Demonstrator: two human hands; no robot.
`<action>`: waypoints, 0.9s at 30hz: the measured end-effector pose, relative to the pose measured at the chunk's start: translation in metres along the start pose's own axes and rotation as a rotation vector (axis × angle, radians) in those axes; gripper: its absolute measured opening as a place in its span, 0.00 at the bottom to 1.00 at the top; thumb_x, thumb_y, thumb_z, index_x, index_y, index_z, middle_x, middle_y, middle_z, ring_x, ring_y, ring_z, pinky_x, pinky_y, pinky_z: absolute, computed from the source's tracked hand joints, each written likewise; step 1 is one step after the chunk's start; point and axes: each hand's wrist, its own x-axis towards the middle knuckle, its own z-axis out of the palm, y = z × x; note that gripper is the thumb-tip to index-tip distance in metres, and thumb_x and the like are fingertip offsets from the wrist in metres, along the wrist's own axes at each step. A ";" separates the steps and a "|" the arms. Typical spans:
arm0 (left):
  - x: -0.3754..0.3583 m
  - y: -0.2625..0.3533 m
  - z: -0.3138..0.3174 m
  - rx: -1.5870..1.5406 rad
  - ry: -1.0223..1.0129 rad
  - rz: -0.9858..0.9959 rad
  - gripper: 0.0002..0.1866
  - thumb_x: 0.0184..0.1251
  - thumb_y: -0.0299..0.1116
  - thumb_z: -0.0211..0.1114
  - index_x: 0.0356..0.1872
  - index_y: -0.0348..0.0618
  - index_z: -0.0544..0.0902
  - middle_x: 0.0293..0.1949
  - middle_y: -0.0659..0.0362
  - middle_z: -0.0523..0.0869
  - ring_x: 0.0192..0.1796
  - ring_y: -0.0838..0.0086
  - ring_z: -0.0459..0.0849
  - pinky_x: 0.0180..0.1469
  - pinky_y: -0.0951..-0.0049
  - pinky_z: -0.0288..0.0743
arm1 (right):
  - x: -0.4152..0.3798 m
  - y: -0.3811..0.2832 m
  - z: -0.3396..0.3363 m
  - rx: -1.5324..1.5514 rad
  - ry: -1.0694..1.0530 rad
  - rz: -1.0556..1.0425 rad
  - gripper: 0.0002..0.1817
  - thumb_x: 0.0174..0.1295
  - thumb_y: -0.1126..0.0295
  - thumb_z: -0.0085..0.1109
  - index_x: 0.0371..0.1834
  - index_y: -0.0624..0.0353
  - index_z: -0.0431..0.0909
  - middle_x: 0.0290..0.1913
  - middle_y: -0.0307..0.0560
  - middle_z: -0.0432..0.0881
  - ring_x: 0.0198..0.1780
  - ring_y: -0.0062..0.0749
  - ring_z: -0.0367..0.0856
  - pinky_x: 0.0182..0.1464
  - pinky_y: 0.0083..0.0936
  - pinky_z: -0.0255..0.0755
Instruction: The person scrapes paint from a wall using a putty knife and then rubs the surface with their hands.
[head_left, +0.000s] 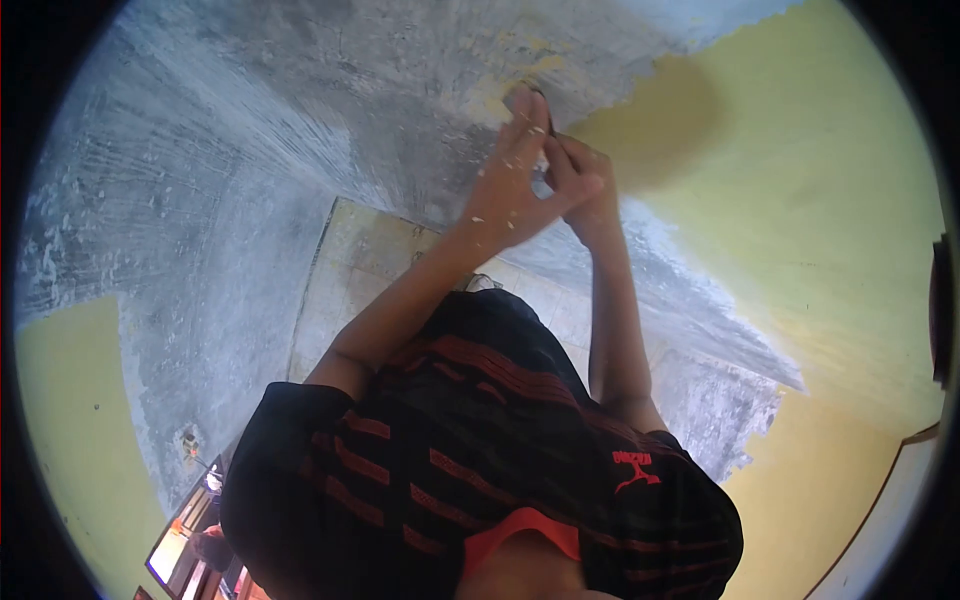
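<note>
A thin dark tool, perhaps a scraper blade (549,118), meets the wall where grey plaster (420,90) borders green-yellow paint (800,190). Its handle end goes into my right hand (590,190), whose fingers are closed round it. My left hand (510,190) lies beside it with fingers stretched out flat near the tool's upper end and the thumb reaching across to my right hand. The fingertips partly hide the tool. Pale flakes show around my left hand and wrist.
Scraped grey wall (230,220) spreads to the left, with green paint (75,370) at its lower edge. A pale tiled surface (350,265) lies behind my arms. At the lower left are a bright screen (172,555) and assorted items. A dark-edged object (940,310) is at the far right.
</note>
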 end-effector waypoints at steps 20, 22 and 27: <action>0.007 0.004 -0.025 0.085 -0.146 -0.119 0.55 0.75 0.56 0.73 0.84 0.22 0.57 0.86 0.27 0.54 0.89 0.40 0.52 0.87 0.51 0.53 | -0.006 0.008 0.010 0.003 -0.004 0.024 0.16 0.83 0.64 0.60 0.41 0.69 0.84 0.24 0.47 0.74 0.28 0.29 0.70 0.33 0.35 0.68; 0.001 0.004 -0.017 0.065 -0.166 -0.111 0.55 0.75 0.56 0.73 0.84 0.22 0.56 0.86 0.27 0.53 0.90 0.41 0.51 0.87 0.51 0.53 | -0.016 0.005 0.005 -0.015 0.019 0.009 0.16 0.82 0.64 0.60 0.39 0.68 0.83 0.24 0.50 0.74 0.28 0.31 0.70 0.33 0.36 0.67; 0.001 0.010 -0.012 0.030 -0.176 -0.145 0.54 0.76 0.53 0.73 0.85 0.23 0.55 0.86 0.27 0.52 0.90 0.40 0.50 0.88 0.51 0.50 | -0.006 0.002 -0.009 -0.034 -0.010 -0.007 0.16 0.81 0.65 0.60 0.41 0.69 0.82 0.26 0.55 0.78 0.29 0.34 0.70 0.36 0.36 0.70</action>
